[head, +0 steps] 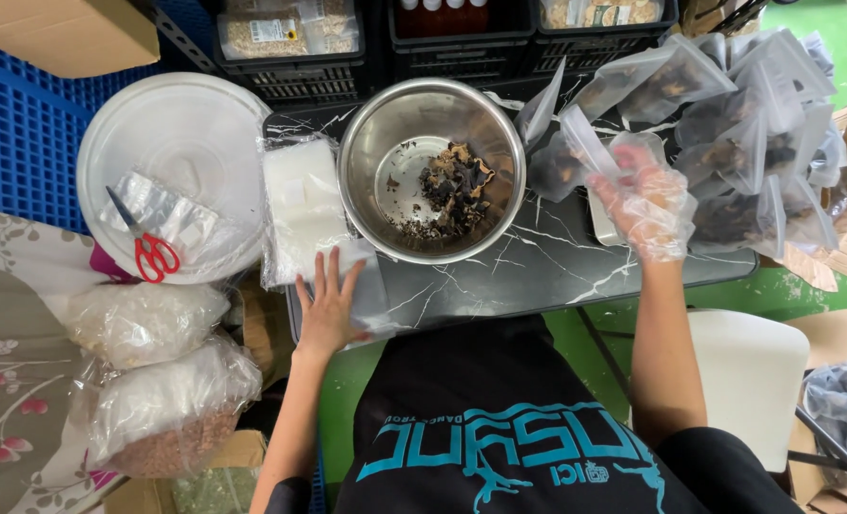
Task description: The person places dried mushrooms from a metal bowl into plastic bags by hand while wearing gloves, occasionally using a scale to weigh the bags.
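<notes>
Two hands: left hand (328, 309) flat on empty bag (362, 286), gloved right hand (647, 200) grasping one filled bag (566, 152); one steel bowl (431, 169); perhaps ten filled bags.

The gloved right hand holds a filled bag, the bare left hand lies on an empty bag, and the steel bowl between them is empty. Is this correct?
Not quite: the head view shows the steel bowl is not empty; dark dried pieces lie in it. The rest is correct.

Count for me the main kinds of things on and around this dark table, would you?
Steel bowl holding dark dried pieces: 1
Red-handled scissors: 1
White round lid: 1
Stack of empty clear bags: 1
Large bulging sacks at the left: 2
Hands: 2, the left hand bare on an empty bag, the right hand gloved
Filled bags piled at the right: too overlapped to count
Total: 8
</notes>
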